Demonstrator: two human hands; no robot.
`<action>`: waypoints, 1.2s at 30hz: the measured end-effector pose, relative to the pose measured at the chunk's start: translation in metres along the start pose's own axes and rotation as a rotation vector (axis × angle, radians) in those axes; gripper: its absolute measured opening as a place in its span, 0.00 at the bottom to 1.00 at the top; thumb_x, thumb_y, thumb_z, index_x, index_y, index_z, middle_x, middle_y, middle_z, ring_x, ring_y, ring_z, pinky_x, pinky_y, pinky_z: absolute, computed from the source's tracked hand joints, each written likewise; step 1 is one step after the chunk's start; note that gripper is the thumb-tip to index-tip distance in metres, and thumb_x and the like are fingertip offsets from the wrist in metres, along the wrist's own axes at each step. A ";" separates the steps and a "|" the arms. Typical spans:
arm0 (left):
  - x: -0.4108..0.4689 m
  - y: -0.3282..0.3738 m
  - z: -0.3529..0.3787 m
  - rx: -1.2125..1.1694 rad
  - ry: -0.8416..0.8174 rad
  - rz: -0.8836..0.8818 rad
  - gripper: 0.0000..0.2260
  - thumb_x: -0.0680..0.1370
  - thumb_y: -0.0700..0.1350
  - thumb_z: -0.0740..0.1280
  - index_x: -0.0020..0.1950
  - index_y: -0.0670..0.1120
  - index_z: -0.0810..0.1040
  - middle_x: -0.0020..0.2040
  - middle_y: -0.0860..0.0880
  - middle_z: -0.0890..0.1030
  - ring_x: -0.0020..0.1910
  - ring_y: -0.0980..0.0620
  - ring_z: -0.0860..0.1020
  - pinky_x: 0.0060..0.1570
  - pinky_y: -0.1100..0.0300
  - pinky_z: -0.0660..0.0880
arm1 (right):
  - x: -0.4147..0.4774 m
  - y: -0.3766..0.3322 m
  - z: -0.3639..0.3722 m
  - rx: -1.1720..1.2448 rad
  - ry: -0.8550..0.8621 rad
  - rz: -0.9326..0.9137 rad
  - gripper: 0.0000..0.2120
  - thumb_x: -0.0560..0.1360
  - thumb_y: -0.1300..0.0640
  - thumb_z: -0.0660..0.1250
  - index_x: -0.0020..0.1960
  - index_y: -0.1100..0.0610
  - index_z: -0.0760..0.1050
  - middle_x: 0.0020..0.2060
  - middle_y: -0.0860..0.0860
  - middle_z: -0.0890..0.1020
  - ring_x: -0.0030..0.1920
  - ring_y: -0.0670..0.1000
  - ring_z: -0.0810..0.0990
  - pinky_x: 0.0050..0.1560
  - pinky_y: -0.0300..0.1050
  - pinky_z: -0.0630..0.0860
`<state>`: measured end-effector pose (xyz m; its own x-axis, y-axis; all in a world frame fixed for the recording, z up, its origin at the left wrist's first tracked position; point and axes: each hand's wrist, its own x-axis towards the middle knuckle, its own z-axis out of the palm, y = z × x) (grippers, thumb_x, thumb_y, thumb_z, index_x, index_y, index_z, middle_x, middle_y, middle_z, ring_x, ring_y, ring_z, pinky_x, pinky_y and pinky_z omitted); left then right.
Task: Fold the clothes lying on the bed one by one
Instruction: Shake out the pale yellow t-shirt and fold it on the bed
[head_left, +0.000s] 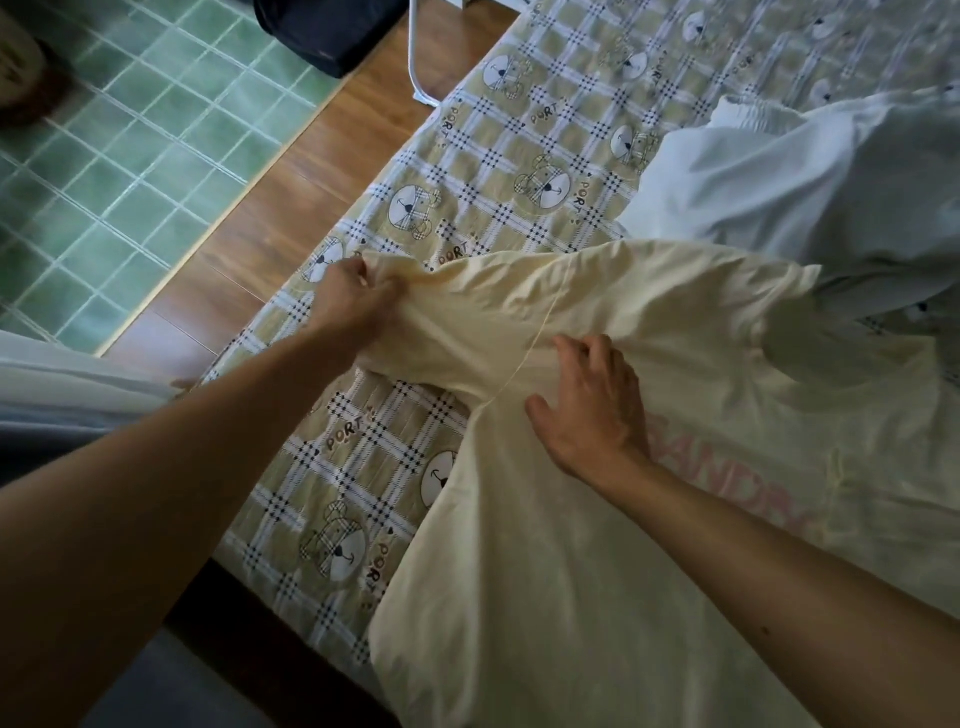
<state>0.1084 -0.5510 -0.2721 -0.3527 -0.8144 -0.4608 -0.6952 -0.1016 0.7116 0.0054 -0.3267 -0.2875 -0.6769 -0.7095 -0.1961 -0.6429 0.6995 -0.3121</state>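
A pale yellow T-shirt (597, 545) with pink lettering lies spread across the bed (509, 156), which has a checked sheet printed with bears. My left hand (350, 304) grips the end of the shirt's sleeve and holds it out to the left, lifted a little off the sheet. My right hand (589, 405) rests flat on the shirt near the sleeve seam, fingers spread. A white garment (789, 176) lies crumpled further up the bed, partly over the yellow shirt's far edge.
The bed's left edge runs diagonally, with a wooden floor strip (291, 171) and green tiles (119, 140) beyond it. A dark bag (327, 26) and a white stand leg (415, 62) sit on the floor at the top.
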 end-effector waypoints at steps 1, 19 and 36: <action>0.002 0.001 -0.004 -0.032 -0.003 0.045 0.11 0.80 0.47 0.67 0.61 0.46 0.78 0.53 0.47 0.82 0.50 0.47 0.81 0.52 0.49 0.81 | 0.000 -0.004 0.001 0.014 0.041 -0.020 0.27 0.70 0.47 0.65 0.67 0.52 0.68 0.62 0.53 0.69 0.62 0.57 0.70 0.67 0.51 0.64; 0.009 0.001 -0.034 0.214 -0.433 0.079 0.12 0.81 0.34 0.57 0.50 0.42 0.80 0.44 0.44 0.81 0.43 0.49 0.78 0.43 0.56 0.77 | 0.000 0.008 0.018 -0.049 -0.268 -0.048 0.46 0.74 0.39 0.64 0.81 0.50 0.41 0.80 0.51 0.40 0.80 0.54 0.38 0.76 0.65 0.41; -0.004 0.012 -0.016 0.371 -0.100 0.430 0.14 0.83 0.52 0.63 0.52 0.43 0.82 0.43 0.49 0.82 0.38 0.54 0.81 0.31 0.67 0.77 | 0.003 0.002 0.023 -0.108 -0.294 -0.043 0.46 0.75 0.38 0.62 0.81 0.52 0.39 0.80 0.54 0.38 0.79 0.55 0.36 0.76 0.67 0.40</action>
<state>0.1111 -0.5583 -0.2534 -0.6973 -0.6781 -0.2321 -0.6430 0.4488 0.6206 0.0101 -0.3292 -0.3100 -0.5256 -0.7219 -0.4502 -0.7137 0.6621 -0.2285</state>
